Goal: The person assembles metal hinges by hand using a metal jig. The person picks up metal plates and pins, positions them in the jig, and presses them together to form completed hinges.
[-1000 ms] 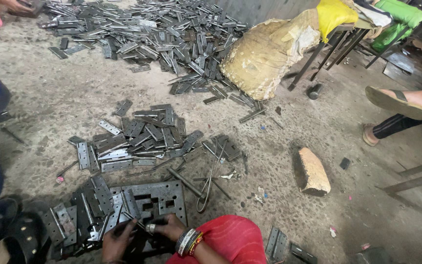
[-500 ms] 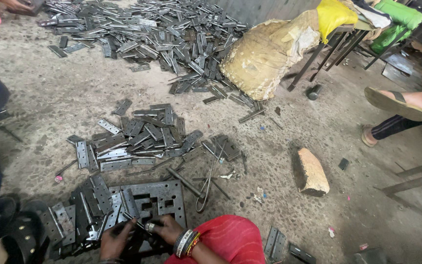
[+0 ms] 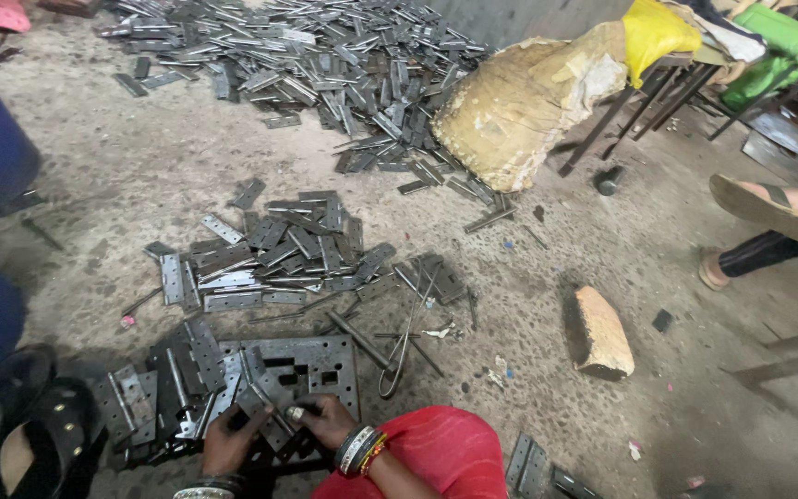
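The left hand [image 3: 230, 444] and right hand [image 3: 325, 423] hide whatever small metal piece the fingers [image 3: 296, 413] pinch. The bottom edge cuts both wrists. A sandalled foot [image 3: 773, 208] runs off the right edge.

Soft, even daylight falls on the floor [image 3: 140, 166] before me, bright enough, with only faint short shadows under the brick [image 3: 600, 333] and the sack [image 3: 519, 111]. The hinges [image 3: 325, 55] far off catch a dull sheen, no hard glare. My wide view bends at the edges, and my hands [image 3: 279, 430] sit dimmer near the bottom, slightly soft.
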